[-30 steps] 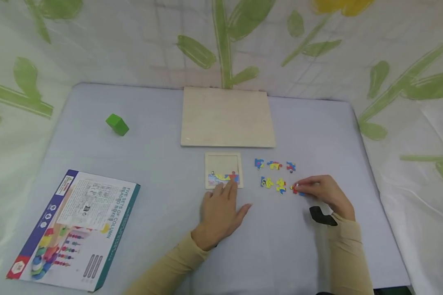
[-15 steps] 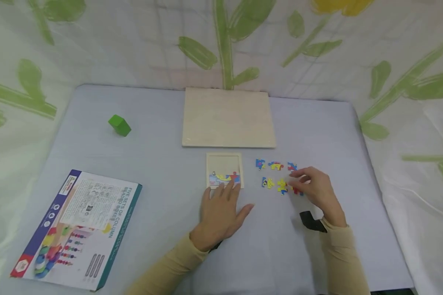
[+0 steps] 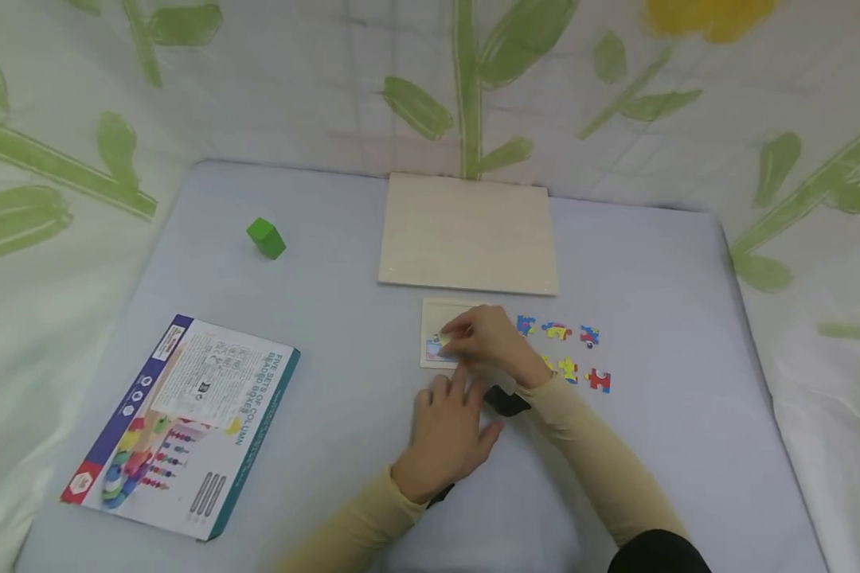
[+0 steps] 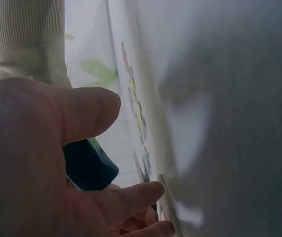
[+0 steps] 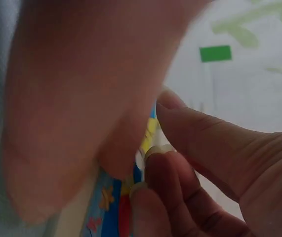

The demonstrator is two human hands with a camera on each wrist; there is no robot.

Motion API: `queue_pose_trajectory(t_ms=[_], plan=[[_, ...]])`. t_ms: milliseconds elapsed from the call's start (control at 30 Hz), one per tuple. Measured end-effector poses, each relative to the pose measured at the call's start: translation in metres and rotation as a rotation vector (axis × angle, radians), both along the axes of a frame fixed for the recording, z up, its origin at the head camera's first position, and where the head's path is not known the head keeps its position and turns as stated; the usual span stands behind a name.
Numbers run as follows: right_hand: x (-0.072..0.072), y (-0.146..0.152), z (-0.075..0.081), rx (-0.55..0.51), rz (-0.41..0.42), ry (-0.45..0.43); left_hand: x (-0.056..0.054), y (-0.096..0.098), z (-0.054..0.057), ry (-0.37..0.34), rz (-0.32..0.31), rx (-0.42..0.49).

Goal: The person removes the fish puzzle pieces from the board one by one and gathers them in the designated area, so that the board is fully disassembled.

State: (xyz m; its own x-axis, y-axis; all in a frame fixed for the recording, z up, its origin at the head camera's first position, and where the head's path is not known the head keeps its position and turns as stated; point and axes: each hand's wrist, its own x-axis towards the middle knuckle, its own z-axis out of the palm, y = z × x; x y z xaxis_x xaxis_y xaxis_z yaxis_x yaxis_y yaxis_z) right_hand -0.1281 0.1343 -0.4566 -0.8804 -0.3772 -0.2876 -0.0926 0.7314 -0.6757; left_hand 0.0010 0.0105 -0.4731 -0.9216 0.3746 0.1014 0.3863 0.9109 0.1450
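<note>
My right hand (image 3: 493,341) is over the small wooden puzzle tray (image 3: 424,330), bent at the fingers. In the right wrist view its thumb and fingertips pinch a yellow-and-blue puzzle piece (image 5: 149,134), mostly covered by the fingers. Light blue pieces (image 3: 432,350) show at the tray's lower left; the hand hides the rest. My left hand (image 3: 444,438) lies palm down with fingers extended, its fingertips at the tray's near edge. Right of the tray lie two rows of loose pieces, among them a red piece (image 3: 599,380) and a yellow piece (image 3: 568,369).
A plain wooden board (image 3: 469,235) lies behind the tray. At the far left stands a green block (image 3: 266,238). A flat beaded-toy box (image 3: 182,426) lies on the left of the white-covered table. My right forearm passes close to the loose pieces.
My right hand let go of the red piece in the near row and swung left to the tray. My left hand stays at the tray's near edge. The head view has shifted slightly.
</note>
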Motion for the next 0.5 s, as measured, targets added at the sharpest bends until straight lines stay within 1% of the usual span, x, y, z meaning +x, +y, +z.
queue_pose_trajectory(t_ms=[67,167,300,400,500], plan=[[-0.001,-0.006,-0.002,0.029,0.030,-0.003,0.003,0.001,-0.003,0.005,0.016,-0.014],[-0.002,-0.012,-0.004,0.062,0.069,0.014,0.002,-0.001,-0.003,-0.014,0.028,-0.011],[-0.005,-0.015,-0.006,0.094,0.067,0.029,-0.003,-0.006,-0.001,-0.023,0.020,0.017],[-0.006,-0.015,-0.006,0.108,0.069,0.038,-0.006,-0.008,-0.001,0.002,0.022,0.039],[-0.006,-0.016,-0.004,0.107,0.072,0.042,-0.008,-0.009,-0.001,0.006,0.028,0.069]])
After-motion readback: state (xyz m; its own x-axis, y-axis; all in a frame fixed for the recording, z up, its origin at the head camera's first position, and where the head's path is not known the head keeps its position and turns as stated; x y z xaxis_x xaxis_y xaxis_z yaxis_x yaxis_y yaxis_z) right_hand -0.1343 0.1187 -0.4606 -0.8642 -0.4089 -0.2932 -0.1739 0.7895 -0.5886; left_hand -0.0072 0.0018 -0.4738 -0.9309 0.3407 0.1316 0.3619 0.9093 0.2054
